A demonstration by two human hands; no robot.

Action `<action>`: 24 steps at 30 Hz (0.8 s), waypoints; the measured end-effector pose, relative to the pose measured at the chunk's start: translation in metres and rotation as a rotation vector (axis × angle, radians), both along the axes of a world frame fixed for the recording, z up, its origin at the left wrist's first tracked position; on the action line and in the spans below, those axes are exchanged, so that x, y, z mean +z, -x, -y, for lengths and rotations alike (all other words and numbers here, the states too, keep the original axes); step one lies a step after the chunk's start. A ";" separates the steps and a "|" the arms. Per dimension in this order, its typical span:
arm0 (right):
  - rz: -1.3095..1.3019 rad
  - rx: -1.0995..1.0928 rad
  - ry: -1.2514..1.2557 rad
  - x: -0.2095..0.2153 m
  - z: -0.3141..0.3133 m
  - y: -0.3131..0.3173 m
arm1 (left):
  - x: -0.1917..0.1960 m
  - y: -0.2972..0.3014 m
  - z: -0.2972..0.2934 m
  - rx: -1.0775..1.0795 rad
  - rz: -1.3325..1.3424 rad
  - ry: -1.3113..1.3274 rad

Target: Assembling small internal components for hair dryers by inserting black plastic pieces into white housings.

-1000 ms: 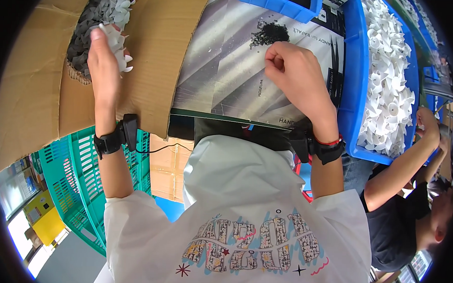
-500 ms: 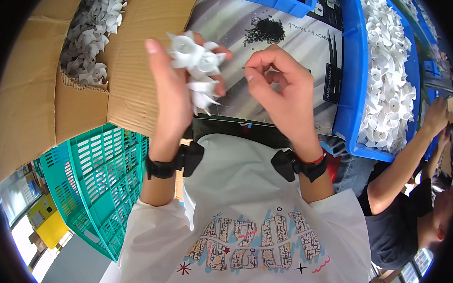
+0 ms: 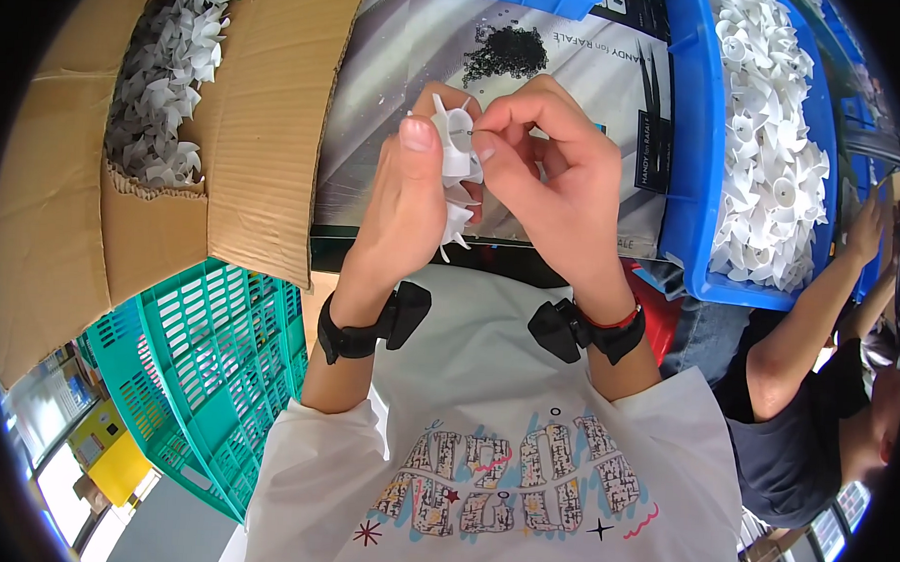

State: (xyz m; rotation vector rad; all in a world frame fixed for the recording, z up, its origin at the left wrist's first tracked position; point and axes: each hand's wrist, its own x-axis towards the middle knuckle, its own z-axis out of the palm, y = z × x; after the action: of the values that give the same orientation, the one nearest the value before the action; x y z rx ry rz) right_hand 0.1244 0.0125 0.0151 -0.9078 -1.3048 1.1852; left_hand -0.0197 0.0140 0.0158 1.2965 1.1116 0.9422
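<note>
My left hand (image 3: 405,205) holds white plastic fan impellers (image 3: 455,162) in front of my chest, one at the thumb and more below it in the palm. My right hand (image 3: 556,176) meets it from the right, its thumb and forefinger pinched at the hub of the top impeller. Whether something small is between those fingertips cannot be told. A small heap of tiny black parts (image 3: 505,53) lies on the grey work surface (image 3: 397,101) just beyond my hands. Both wrists wear black bands.
A cardboard box (image 3: 247,135) at the left holds many white impellers (image 3: 164,83). A blue bin (image 3: 696,181) at the right is full of the same white impellers. A green plastic crate (image 3: 209,372) stands below left. Another person's arm (image 3: 816,314) reaches in at the right.
My left hand came from the cardboard box with impellers and moved to the centre. My right hand closed in on it and now pinches at the top impeller.
</note>
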 end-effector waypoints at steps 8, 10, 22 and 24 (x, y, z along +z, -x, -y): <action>-0.040 0.028 0.081 0.001 0.001 -0.001 | -0.001 0.004 0.002 -0.082 -0.035 0.029; -0.036 0.032 0.099 0.001 0.002 -0.002 | -0.002 0.004 0.002 -0.084 -0.039 0.037; 0.222 -0.037 -0.038 0.003 0.001 -0.006 | -0.004 0.007 0.000 -0.060 -0.084 -0.062; 0.319 -0.067 -0.147 0.006 0.001 -0.008 | 0.006 0.009 0.001 -0.082 -0.131 -0.043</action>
State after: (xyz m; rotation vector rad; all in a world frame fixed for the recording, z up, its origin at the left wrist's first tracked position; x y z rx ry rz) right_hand 0.1327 0.0114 0.0215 -1.0527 -1.5811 0.9030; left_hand -0.0285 0.0132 0.0218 1.4452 1.1347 0.8335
